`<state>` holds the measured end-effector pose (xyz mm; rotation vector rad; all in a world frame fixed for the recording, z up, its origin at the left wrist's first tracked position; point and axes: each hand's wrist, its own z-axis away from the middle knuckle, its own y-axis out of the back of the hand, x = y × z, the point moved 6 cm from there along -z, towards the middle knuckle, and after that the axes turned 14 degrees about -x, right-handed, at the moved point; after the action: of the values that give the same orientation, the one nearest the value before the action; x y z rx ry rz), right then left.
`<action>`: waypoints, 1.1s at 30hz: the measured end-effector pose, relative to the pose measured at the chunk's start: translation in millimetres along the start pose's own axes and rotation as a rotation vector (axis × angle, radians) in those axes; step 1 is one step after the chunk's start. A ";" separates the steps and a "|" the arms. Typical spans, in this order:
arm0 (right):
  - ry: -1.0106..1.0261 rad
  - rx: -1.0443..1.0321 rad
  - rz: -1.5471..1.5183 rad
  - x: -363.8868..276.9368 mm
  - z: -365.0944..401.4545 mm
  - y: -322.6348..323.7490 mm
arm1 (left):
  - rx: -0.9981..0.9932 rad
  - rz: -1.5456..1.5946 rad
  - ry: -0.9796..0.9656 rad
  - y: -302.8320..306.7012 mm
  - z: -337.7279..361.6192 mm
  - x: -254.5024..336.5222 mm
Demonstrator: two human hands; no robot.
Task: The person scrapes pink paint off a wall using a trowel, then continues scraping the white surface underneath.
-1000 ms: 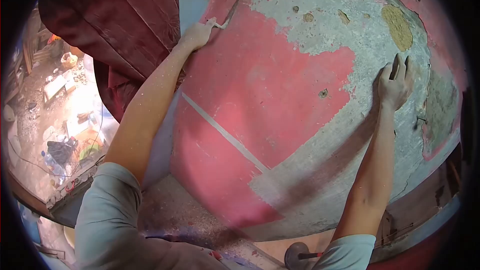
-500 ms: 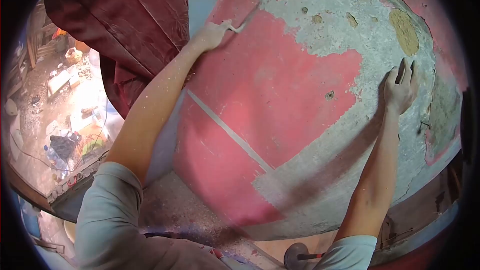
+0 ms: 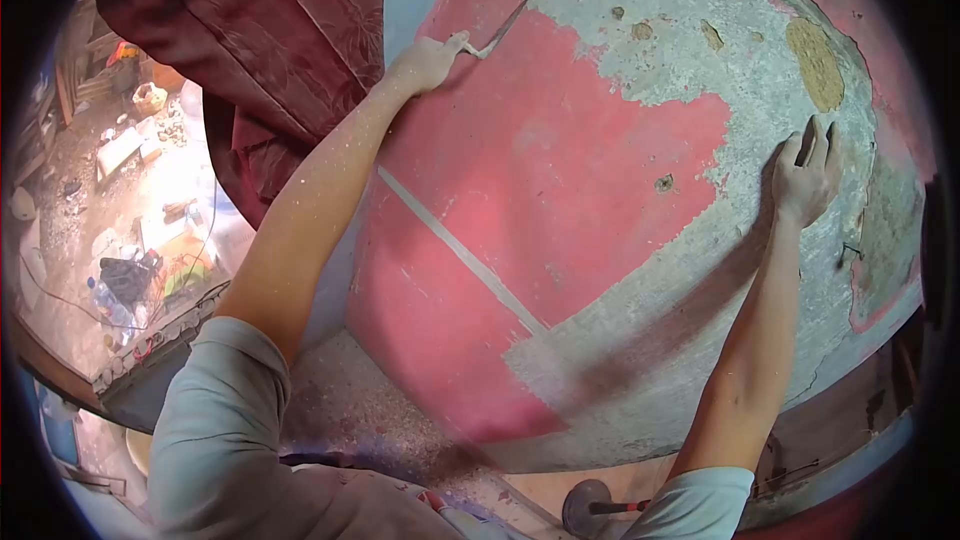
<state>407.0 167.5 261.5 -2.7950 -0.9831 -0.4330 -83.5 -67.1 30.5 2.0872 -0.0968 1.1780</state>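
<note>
Curtain (image 3: 270, 40), dark red and creased, hangs at the far left, and it covers part of the littered floor (image 3: 90, 165) beyond. Down there, one clear bottle (image 3: 105, 300) lies beside a dark crumpled bag (image 3: 125, 278), with pale blocks and rubble farther off. Over at the near right, one round dark-headed object (image 3: 585, 508) with a red-and-black handle sits by the sleeve.

And here's the wall (image 3: 560, 190), pink paint on the left and middle, rough grey surface on the right, one pale stripe (image 3: 460, 260) slanting across the pink. Two large tan patches (image 3: 815, 65) mark the far right, smaller pits around them, and one nail (image 3: 851, 252) juts out at the right.

Left arm reaches up and forward past the curtain, elbow slightly bent; the left hand (image 3: 428, 64) keeps a narrow, closed grip on one thin-bladed tool (image 3: 510, 22), the blade angled up and right, its tip at the pink-and-grey edge. Right arm stretches up too, the right hand (image 3: 806, 180) empty, fingers pointing up and partly spread over the grey, just below the larger tan patch. Two hands, one tool!
</note>
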 end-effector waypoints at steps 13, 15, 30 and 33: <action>-0.005 -0.005 -0.026 1.5 -0.4 -0.2 | 0.055 -0.103 -0.055 6.1 6.1 4.4; -0.013 -0.007 -0.011 0.3 1.0 -0.3 | 0.096 -0.361 -0.302 -4.5 3.2 15.6; -0.006 -0.004 0.017 -2.9 0.1 1.1 | 0.108 -0.062 -0.064 8.6 1.8 2.7; -0.007 -0.017 -0.006 -1.1 -0.4 0.9 | 0.055 -0.037 -0.098 -0.1 -16.8 -9.3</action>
<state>406.7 166.0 261.5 -2.8111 -0.9938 -0.4341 -100.8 -59.1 28.7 2.1861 -0.0718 1.0668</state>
